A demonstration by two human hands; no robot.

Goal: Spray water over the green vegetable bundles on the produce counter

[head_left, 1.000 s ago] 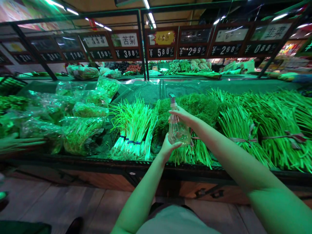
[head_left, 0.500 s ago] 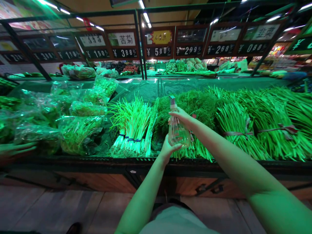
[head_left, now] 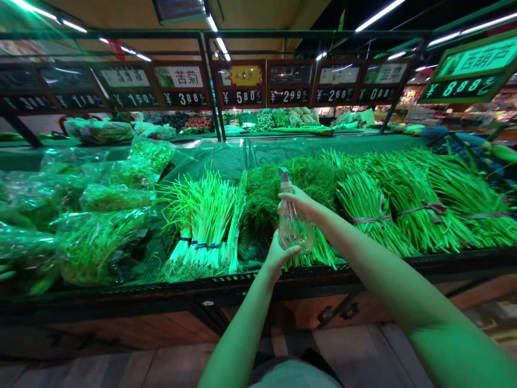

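A clear spray bottle (head_left: 297, 229) with a pale neck and nozzle top is held upright between my two hands, in front of the greens. My left hand (head_left: 278, 253) grips it low, the thumb lying across its base. Around the neck and upper body wraps my right hand (head_left: 298, 200). Feathery dark green herbs (head_left: 262, 188) lie just behind the bottle. To its left are bundles of spring onions (head_left: 208, 226) tied with blue bands. Bundles of long green chives (head_left: 374, 210), tied with reddish bands, spread to its right.
Bagged leafy greens (head_left: 100, 242) fill the left of the display. Its dark front edge (head_left: 169, 293) runs before me above wooden panels. Price signs (head_left: 181, 86) hang from a black frame. At the far left edge, part of another person's hand (head_left: 6, 274) shows.
My view has swung to the right, so the display sits further left and another price sign shows fully. The other person's hand has nearly left the view. Both my hands keep hold of the bottle.
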